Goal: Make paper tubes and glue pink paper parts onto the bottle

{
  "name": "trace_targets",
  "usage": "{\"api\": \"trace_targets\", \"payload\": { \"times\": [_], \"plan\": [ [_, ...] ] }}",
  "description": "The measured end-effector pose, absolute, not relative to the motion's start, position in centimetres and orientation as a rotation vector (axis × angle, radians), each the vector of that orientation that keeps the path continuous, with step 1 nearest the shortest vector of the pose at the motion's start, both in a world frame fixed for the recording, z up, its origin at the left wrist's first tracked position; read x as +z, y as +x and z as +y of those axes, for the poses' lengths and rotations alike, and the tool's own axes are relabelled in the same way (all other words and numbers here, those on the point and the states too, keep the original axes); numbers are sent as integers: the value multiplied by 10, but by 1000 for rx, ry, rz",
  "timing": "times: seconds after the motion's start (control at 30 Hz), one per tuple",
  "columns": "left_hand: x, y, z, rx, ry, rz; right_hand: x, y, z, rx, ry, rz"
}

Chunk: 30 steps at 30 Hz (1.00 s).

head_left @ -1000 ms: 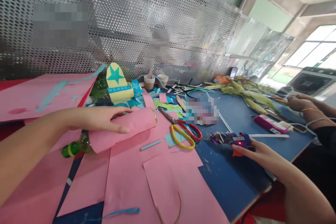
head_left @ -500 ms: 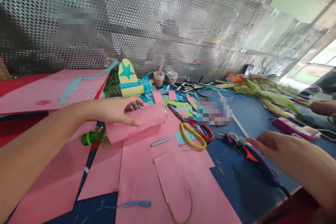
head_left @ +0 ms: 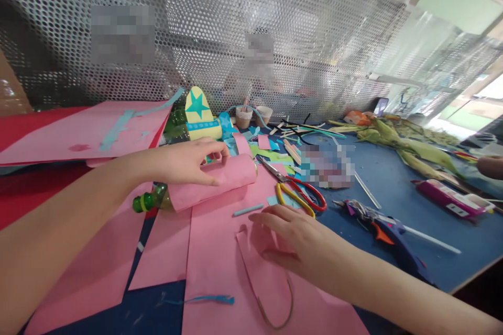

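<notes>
My left hand (head_left: 186, 159) lies over a green bottle (head_left: 161, 198) wrapped in pink paper, thumb along the paper and fingers curled over its far side. The bottle lies on its side, with its green cap towards the left. My right hand (head_left: 293, 235) hovers or rests over the pink paper sheets (head_left: 214, 251), fingers apart, close to a loose pink strip (head_left: 255, 267); contact is hard to make out. Just beyond it are scissors (head_left: 301, 193) with red and yellow handles and a short pale-blue strip (head_left: 248, 210). A blue glue gun (head_left: 393, 235) lies to the right.
Behind stand a yellow paper piece with a star (head_left: 197, 107) and two small cups (head_left: 244, 116). Corn husks (head_left: 393, 141) and a purple box (head_left: 451, 199) lie at right, near another person's hand (head_left: 491, 166). A perforated silver sheet (head_left: 220, 21) closes the back.
My right hand has left the glue gun and moved left over the pink paper. My left hand stays on the wrapped bottle. The whole view has shifted slightly.
</notes>
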State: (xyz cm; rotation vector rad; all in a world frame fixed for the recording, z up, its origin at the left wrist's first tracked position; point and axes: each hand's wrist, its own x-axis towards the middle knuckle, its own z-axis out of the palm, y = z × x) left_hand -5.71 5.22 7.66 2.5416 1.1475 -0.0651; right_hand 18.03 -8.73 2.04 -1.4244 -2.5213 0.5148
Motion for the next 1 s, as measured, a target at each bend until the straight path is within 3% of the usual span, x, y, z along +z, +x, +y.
{"api": "trace_targets", "payload": {
  "times": [0.4,0.67,1.0],
  "plan": [
    [78,-51,46,-4,2595,1161,15,184,-75,769,-1473,-2336],
    [78,-44,35,-7,2643,1095,14,179,-39,413,-1354,-2365],
    [76,-47,39,16,2631,1118,-4,177,-26,277,-1258,-2408]
  ]
}}
